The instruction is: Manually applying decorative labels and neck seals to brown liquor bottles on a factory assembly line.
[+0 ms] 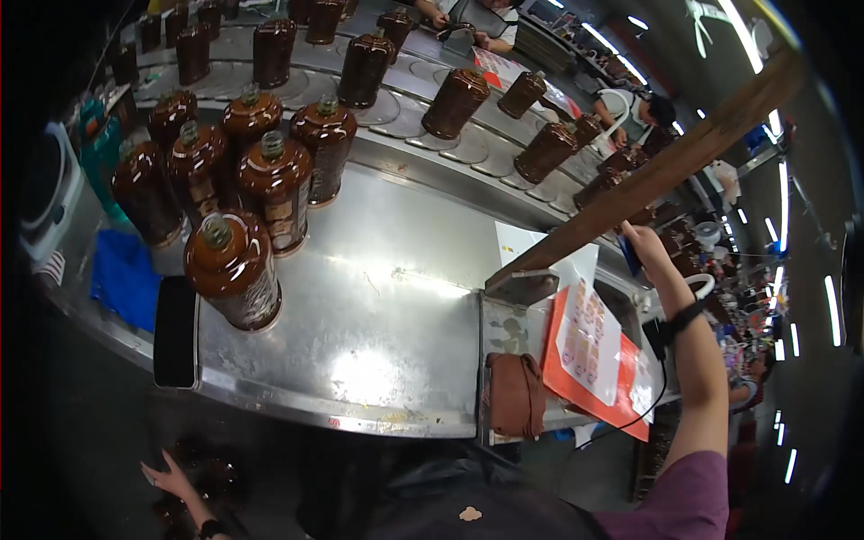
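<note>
The right arm reaches up and forward along the right side, elbow slightly bent, its forearm bare between a purple sleeve (679, 495) and a black wristband (691, 314). The right hand (646, 249) is beyond the wooden post (652, 166), beside a flat, dark blue piece (631, 259); I cannot tell whether its fingers pinch that piece or only touch it. The left arm extends low at the left, below the table edge. The left hand (171, 480) is spread, thumb apart from the fingers, with nothing visible between them. Glossy brown shapes (216, 472), blurred and dim, are near it, low in the shadow.

The table (360, 306) is smooth, scuffed metal with bright glare. At its left stands a close group of upright bottles (274, 175), round-shouldered, shiny brown, with clear glass necks; one bottle (232, 279) stands nearest the front edge. More brown bottles (454, 103) stand on the metal line (405, 121), on round plates. A soft reddish-brown pouch (516, 396) is at the front edge, beside thin orange and white sheets (585, 346). Crumpled blue cloth (124, 279) lies at the far left, near a black slab (176, 333) with rounded corners.
</note>
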A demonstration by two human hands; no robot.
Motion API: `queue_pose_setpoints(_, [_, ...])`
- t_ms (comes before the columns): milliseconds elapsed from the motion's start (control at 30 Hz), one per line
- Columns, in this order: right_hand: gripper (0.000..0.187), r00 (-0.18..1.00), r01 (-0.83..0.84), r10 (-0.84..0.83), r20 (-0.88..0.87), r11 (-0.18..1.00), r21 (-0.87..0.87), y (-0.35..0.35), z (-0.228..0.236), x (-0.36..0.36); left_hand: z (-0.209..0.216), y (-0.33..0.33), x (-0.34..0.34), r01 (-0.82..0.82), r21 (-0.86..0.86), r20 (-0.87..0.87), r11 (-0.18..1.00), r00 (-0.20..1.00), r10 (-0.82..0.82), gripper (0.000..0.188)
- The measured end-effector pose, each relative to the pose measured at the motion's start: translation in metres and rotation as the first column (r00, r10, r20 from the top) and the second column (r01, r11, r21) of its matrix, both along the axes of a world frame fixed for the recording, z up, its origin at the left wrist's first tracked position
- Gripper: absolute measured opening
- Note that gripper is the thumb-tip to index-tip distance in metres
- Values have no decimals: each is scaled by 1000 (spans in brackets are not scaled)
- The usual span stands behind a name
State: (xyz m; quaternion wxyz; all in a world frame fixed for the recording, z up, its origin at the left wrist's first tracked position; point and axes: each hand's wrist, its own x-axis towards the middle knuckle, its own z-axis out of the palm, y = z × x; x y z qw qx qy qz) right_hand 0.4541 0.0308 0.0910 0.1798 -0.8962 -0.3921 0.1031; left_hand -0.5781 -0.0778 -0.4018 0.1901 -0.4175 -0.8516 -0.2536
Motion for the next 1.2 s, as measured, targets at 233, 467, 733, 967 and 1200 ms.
queue_pose_setpoints(233, [62,719,-499,291,632,848,177,193,-4,30,140,-35,15,-264,88,344,961,913,219,62])
queue_pose_setpoints(467, [53,851,-107,35,524,988,108,226,-19,20,323,-29,160,-97,608,522,788,797,-304,51])
queue_pose_setpoints(733, [27,648,-574,265,714,786,230,34,48,-55,440,38,387,974,29,-518,225,208,-830,40])
queue_pose_setpoints(967, [11,649,-758,746,149,620,202,-134,131,-158,472,73,587,617,655,366,-436,-764,-531,115])
queue_pose_setpoints(1200, [21,568,-474,648,-507,761,442,-134,19,-179,437,38,628,700,690,717,-183,-696,40,119])
